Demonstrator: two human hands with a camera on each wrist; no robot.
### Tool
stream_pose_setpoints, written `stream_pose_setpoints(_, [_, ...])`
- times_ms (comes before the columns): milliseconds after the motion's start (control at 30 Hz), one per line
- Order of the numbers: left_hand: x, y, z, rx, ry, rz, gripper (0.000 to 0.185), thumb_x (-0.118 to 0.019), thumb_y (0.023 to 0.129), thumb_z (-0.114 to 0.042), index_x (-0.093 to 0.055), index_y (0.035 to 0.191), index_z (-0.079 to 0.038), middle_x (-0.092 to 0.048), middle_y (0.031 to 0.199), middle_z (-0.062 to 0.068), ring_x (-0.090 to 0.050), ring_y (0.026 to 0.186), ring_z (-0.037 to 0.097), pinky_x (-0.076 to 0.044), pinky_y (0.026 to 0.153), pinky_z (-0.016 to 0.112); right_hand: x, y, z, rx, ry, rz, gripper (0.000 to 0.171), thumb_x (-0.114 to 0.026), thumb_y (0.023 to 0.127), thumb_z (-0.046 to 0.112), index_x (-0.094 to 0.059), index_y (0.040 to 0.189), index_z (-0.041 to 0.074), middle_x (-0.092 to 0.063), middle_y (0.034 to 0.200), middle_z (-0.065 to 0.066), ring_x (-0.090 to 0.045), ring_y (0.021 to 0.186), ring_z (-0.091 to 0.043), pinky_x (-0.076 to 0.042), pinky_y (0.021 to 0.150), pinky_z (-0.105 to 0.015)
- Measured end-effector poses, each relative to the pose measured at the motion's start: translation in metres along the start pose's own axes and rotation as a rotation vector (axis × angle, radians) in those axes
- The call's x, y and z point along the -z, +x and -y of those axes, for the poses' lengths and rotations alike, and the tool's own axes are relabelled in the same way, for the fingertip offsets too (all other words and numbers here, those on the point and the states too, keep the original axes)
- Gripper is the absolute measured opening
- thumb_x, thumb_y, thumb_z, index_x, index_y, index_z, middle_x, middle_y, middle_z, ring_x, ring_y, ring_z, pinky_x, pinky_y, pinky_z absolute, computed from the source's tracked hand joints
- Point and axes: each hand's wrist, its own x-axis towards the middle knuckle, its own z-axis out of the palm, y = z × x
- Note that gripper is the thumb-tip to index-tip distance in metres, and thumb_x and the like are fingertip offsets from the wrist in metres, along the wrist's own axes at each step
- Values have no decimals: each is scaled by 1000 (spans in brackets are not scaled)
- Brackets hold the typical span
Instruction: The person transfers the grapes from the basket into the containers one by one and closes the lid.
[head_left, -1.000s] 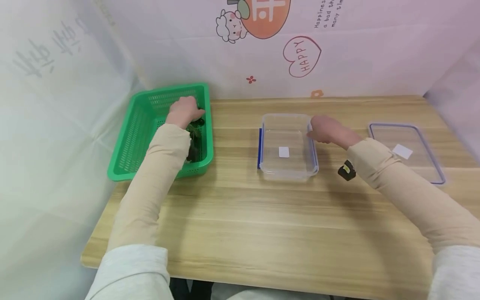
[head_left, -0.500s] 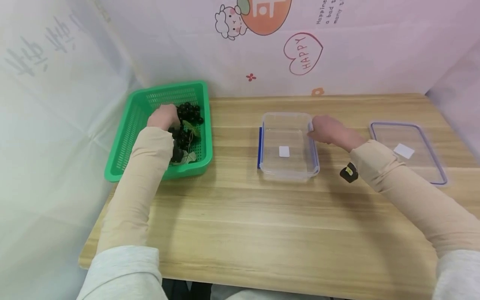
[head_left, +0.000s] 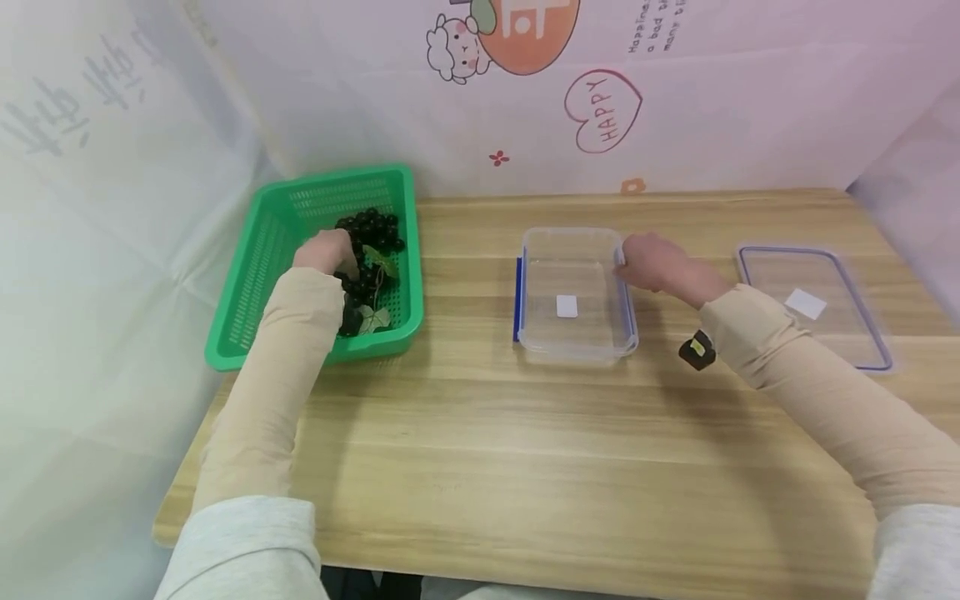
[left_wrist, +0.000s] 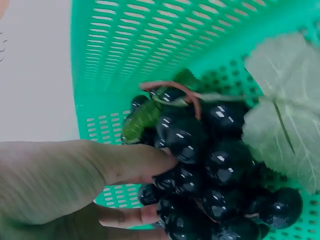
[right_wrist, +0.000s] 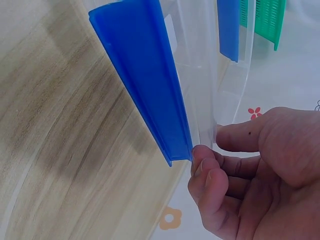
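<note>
My left hand [head_left: 326, 252] reaches into the green basket [head_left: 238, 302]. In the left wrist view, its thumb and fingers grip the side of a bunch of dark, glossy grapes [left_wrist: 220, 165]. A green leaf [left_wrist: 142, 121] and a large pale leaf [left_wrist: 285, 95] lie by the bunch. At the table's middle, my right hand [head_left: 658, 265] holds the right wall of a clear plastic box [head_left: 577, 333], thumb on one side and curled fingers on the other. The box stands without its lid; a blue side latch [right_wrist: 145, 80] hangs next to those fingers.
A clear lid with a blue seal [head_left: 851, 292] lies on the table [head_left: 480, 467] at the right. Beside my right sleeve is a small black object with a yellow-green mark [head_left: 697, 351]. A printed cloth [head_left: 720, 125] hangs behind the table.
My left hand has moved left and slightly nearer me within the basket, uncovering grapes and leaves it had hidden. My right hand stays on the box wall.
</note>
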Motion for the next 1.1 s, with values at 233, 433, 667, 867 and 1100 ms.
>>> stream_pose_setpoints(233, [-4,0,4,6,-16,-12,38,-57,90,-11,-53,123,8,-49,126,31,-54,88,32,-50,76,44,-2,0,4,28,-2,-12,30,-51,92,16,-51,64,5,-54,57,-6,-51,46,-14,-38,44,-24])
stream_pose_setpoints(433, [1,1,8,13,-25,6,50,-58,90,-19,-44,131,8,-42,134,32,-51,112,42,-48,88,51,-2,-2,2,14,3,-6,28,-50,93,16,-52,67,3,-53,57,-6,-51,46,-15,-38,45,-24])
stream_pose_setpoints(667, [7,-4,9,26,-69,-13,51,-59,90,-26,-47,126,7,-46,127,29,-51,99,35,-49,83,49,-3,-3,1,12,-4,-6,28,-50,93,17,-52,68,3,-54,58,-7,-51,48,-15,-38,45,-25])
stream_pose_setpoints(867, [13,-8,14,24,-92,-57,54,-58,90,-31,-44,128,6,-41,134,31,-51,106,39,-47,86,52,-4,-3,0,5,-11,-1,30,-49,93,18,-52,67,4,-54,57,-7,-51,47,-15,-37,44,-25])
stream_pose_setpoints(1100, [24,-12,16,26,-105,-102,59,-58,90,-36,-44,127,7,-45,128,29,-52,99,36,-48,81,51,-2,-4,0,7,-10,1,27,-48,93,16,-52,71,2,-54,59,-7,-51,48,-15,-37,44,-24])
